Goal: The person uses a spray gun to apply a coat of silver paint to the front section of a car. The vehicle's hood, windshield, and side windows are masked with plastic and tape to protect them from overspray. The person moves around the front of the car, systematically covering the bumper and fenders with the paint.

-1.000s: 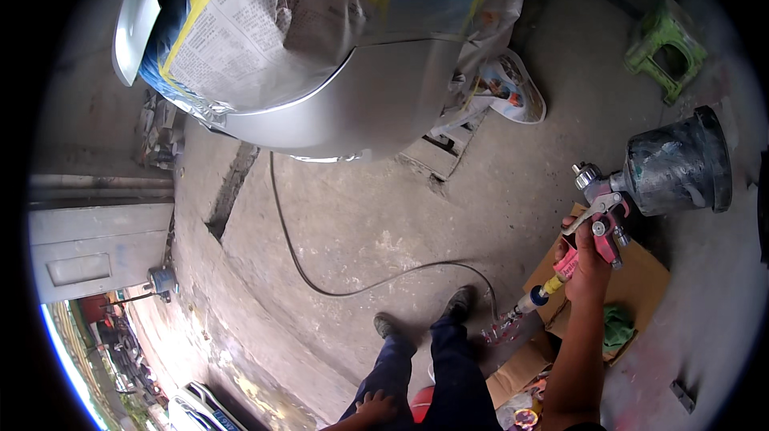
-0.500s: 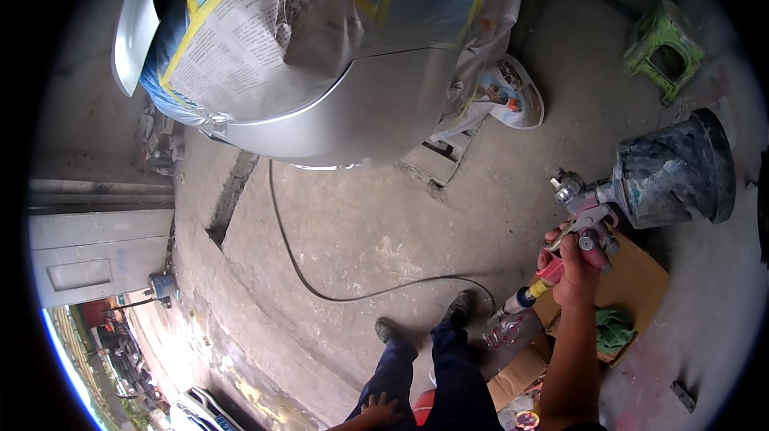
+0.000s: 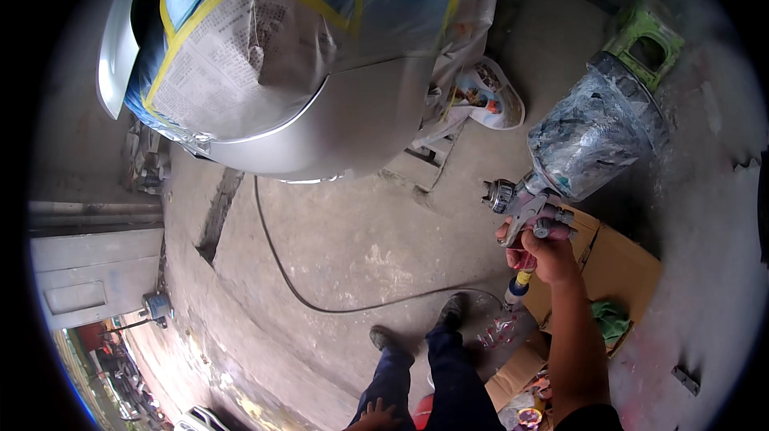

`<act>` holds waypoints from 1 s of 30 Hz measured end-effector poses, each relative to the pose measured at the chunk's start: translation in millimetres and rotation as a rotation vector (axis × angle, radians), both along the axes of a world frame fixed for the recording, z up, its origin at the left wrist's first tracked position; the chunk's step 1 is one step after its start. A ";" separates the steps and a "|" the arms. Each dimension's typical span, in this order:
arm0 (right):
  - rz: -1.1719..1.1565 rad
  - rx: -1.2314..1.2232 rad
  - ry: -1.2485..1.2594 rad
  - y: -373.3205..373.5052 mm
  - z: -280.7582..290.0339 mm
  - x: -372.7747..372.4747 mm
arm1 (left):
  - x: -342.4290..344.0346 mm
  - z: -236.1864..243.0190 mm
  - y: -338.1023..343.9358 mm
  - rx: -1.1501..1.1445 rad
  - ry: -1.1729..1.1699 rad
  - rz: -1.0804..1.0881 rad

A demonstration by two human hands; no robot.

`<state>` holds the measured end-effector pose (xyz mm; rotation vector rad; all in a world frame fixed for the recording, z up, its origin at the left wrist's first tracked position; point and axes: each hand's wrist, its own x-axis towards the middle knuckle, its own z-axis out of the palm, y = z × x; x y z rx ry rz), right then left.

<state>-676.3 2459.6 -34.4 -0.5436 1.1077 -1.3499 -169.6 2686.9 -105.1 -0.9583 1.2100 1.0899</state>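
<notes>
My right hand (image 3: pixel 549 257) is wrapped round the red handle of a spray gun (image 3: pixel 525 215). A large paint cup (image 3: pixel 589 134), smeared grey and blue, tops the gun and tilts up to the right. The nozzle points left toward a silver car bumper (image 3: pixel 368 106), with a wide gap between them. Beneath the grip, a hose (image 3: pixel 344 309) joins the gun and curves left over the floor. My left hand (image 3: pixel 376 416) rests low by my left thigh, its fingers spread and nothing seen in it. Its palm is hidden.
Newspaper (image 3: pixel 232 54), yellow tape and blue plastic film mask the car. A green stool (image 3: pixel 650 42) stands at far right. Flattened cardboard (image 3: pixel 621 267) with a green cloth (image 3: pixel 610 320) lies right of my feet. A floor channel (image 3: pixel 218 219) and a white panel (image 3: pixel 96 279) are on the left.
My right hand has moved left and swung the spray gun more upright, its cup rising toward the stool. The view has shifted slightly. My left hand stays by my thigh.
</notes>
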 end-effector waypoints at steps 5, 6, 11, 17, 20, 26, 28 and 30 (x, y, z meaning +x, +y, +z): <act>-0.399 0.176 0.161 -20.4 -27.0 -46.2 | 6.9 -7.0 9.1 -0.011 -0.003 0.020; -0.451 0.229 0.191 -20.8 -37.0 -59.4 | 6.5 -6.8 9.6 -0.006 -0.008 0.020; -0.587 0.310 0.214 -22.8 -52.0 -53.9 | -4.4 3.7 5.8 0.005 -0.026 0.013; -0.060 0.113 0.274 36.5 -53.3 78.0 | -3.1 1.9 8.8 0.010 -0.046 0.033; 0.153 -0.312 0.942 66.0 -55.8 113.6 | -3.6 2.3 4.6 0.009 -0.072 0.033; -0.405 0.072 0.503 47.8 -68.9 100.0 | 9.7 19.5 -10.2 -0.063 -0.239 0.264; -0.597 0.131 0.616 37.1 -70.8 73.2 | 27.1 10.2 -6.2 -0.063 -0.288 0.283; -0.700 0.110 0.554 22.6 -63.2 72.1 | 41.3 1.9 -1.4 -0.066 -0.322 0.307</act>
